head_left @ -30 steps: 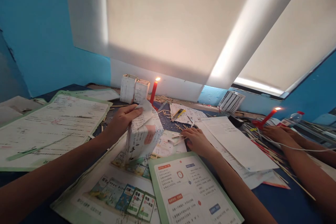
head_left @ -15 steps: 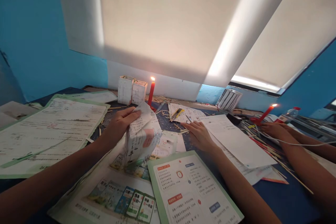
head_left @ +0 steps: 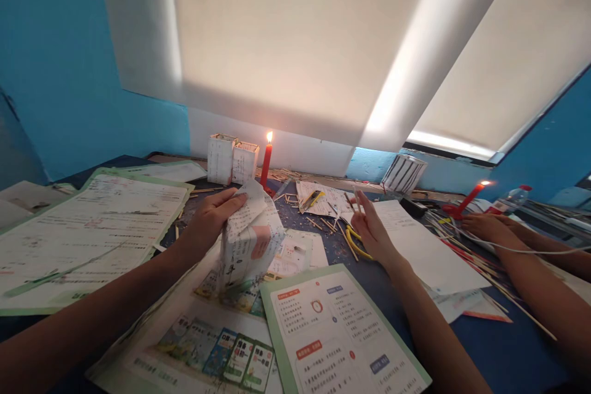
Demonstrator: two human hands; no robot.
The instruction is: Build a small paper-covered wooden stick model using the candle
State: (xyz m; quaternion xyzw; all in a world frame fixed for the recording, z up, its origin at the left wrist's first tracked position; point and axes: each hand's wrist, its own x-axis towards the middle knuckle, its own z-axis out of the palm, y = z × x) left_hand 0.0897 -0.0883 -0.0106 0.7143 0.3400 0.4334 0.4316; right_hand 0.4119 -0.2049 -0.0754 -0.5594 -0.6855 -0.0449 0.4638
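My left hand (head_left: 217, 215) is closed on the upper left edge of a box-shaped piece wrapped in printed paper (head_left: 258, 240). A loose paper flap sticks up from its top. Farther right, my right hand (head_left: 372, 231) is raised over the table with a thin pale stick (head_left: 357, 198) at its fingertips. Yellow handles of a tool (head_left: 354, 245) lie just left of that wrist, its other end partly hidden among sticks. Beyond the box piece, a lit red candle (head_left: 266, 166) stands upright.
Two paper-covered boxes (head_left: 221, 160) stand near the wall. A yellow utility knife (head_left: 314, 198) lies on a paper sheet. Printed booklets (head_left: 341, 332) cover the front. At right, another person's hands (head_left: 489, 228) are near a second lit candle (head_left: 471, 198) and a bottle (head_left: 510, 200).
My right hand has lifted and moved right, now with a thin stick upright at its fingers, uncovering the yellow handles. My left hand and the box piece have stayed put.
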